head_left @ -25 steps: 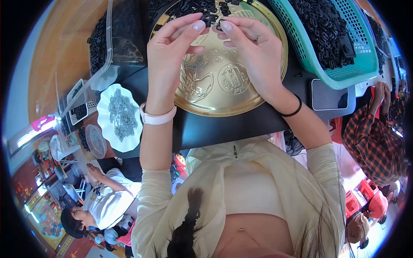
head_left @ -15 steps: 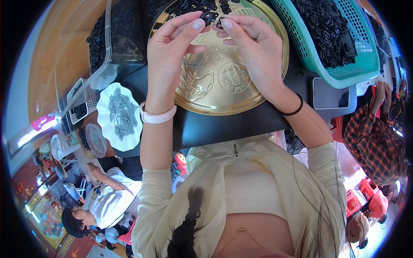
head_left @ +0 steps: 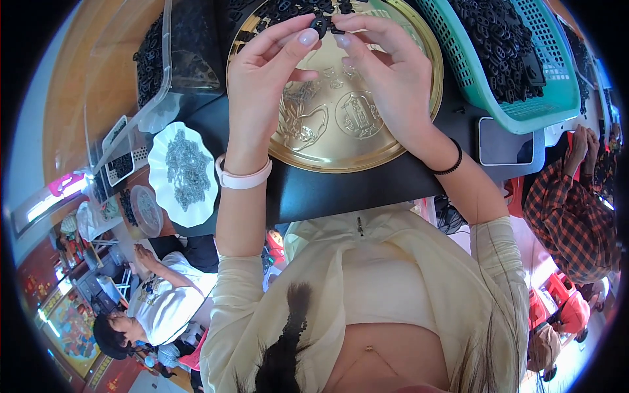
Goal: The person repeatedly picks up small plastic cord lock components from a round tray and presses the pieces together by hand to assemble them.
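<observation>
The left hand [head_left: 265,72] pinches a black part [head_left: 320,25] just beside the right hand [head_left: 398,72], whose grip is unclear.

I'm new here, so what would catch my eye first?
Likely the gold tray, upper middle, with the left hand and right hand holding small black pieces over it. Then the green basket heaped with black parts, upper right, and the white scalloped dish of silvery bits, left.

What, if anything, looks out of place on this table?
One small black piece lies alone on the dark table, between the gold tray and the green basket; it looks stray, as the basket's black parts are heaped together.
</observation>
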